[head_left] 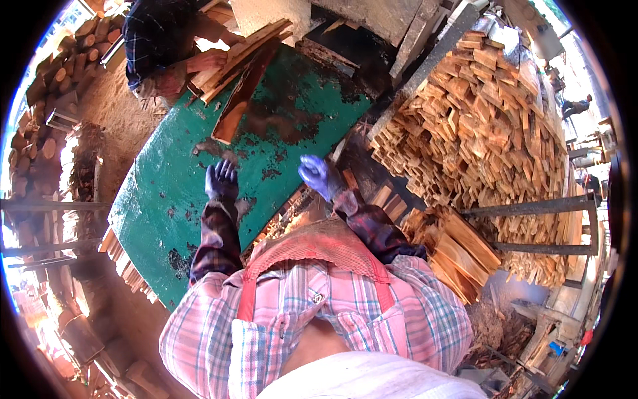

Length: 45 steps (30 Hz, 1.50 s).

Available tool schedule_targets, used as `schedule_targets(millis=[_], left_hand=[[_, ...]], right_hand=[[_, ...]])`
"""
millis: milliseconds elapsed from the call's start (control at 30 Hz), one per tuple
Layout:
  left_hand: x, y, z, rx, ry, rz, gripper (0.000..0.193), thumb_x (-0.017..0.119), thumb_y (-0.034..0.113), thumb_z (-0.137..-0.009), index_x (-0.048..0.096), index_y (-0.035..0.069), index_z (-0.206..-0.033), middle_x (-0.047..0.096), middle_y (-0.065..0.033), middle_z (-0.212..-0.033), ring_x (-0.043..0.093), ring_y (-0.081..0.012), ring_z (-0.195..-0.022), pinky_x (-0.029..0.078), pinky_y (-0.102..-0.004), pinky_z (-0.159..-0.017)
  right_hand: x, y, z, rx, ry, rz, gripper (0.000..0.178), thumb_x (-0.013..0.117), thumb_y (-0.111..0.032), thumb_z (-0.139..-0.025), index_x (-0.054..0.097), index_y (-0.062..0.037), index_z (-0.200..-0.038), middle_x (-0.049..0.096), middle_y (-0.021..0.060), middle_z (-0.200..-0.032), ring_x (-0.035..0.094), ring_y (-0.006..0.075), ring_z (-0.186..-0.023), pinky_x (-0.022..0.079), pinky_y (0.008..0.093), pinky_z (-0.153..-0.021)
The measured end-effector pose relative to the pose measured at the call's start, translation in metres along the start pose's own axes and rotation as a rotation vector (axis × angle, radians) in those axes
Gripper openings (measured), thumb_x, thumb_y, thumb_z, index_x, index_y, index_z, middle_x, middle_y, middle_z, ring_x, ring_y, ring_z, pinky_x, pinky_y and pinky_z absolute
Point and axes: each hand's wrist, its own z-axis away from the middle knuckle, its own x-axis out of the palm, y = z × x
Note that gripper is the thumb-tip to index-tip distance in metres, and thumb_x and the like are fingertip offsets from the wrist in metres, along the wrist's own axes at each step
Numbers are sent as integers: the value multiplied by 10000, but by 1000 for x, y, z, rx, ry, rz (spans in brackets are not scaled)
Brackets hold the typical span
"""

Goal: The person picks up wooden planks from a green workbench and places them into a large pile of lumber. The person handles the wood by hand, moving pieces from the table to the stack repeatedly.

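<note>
Over the flat, chipped green desk (156, 219), the purple-gloved left hand (222, 179) has fingers apart; the purple-gloved right hand's (318, 177) grip is hard to tell. Long brown wooden boards (238, 106) at the desk's far end seem left to do; tan stacked wood (465, 126) right of the desk looks done.

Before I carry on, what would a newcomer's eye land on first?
Probably the worn green tabletop left of centre, the purple-gloved left hand over it and right hand by its edge. Next, the tall stack of split wood on the right, then a co-worker's hand on rough boards at the tabletop's far side.
</note>
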Motion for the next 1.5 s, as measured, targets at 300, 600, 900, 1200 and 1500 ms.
schedule_targets(millis=[300, 600, 900, 1200, 1500], left_hand=[[-41, -44, 26, 648, 44, -1808, 581, 667, 374, -717, 522, 44, -1173, 558, -178, -1131, 553, -303, -1024, 448, -378, -869], [-20, -48, 19, 147, -208, -2524, 822, 713, 553, -587, 502, 83, -1227, 353, -250, -1326, 330, -398, -1236, 322, -407, -1021], [-7, -46, 12, 19, -324, -2582, 813, 714, 586, -568, 547, 83, -1185, 444, -250, -1242, 395, -387, -1175, 356, -417, -983], [-2, -45, 27, 76, -283, -2597, 847, 715, 575, -575, 510, 66, -1220, 388, -255, -1302, 339, -402, -1231, 324, -413, -1020], [8, -36, 36, -4, -348, -2575, 871, 715, 563, -582, 470, 69, -1256, 315, -266, -1357, 290, -413, -1269, 307, -427, -1035]], right_hand=[[5, 23, -6, -221, -262, 968, 567, 565, -364, -800, 447, -59, -1263, 417, 127, -1340, 409, 301, -1221, 340, 421, -994], [9, 22, -24, -10, -589, 1060, 709, 527, -460, -800, 308, -93, -1366, 207, 139, -1459, 208, 297, -1344, 194, 430, -1080], [15, 22, -19, -8, -563, 1137, 757, 528, -501, -787, 292, -82, -1372, 196, 156, -1458, 189, 305, -1348, 183, 430, -1084], [19, 18, -19, 30, -553, 1142, 747, 524, -511, -785, 329, -70, -1355, 200, 158, -1457, 202, 303, -1344, 184, 411, -1089], [19, 10, -22, 59, -540, 1070, 714, 538, -492, -792, 365, -63, -1337, 240, 137, -1448, 225, 286, -1338, 206, 394, -1085]])
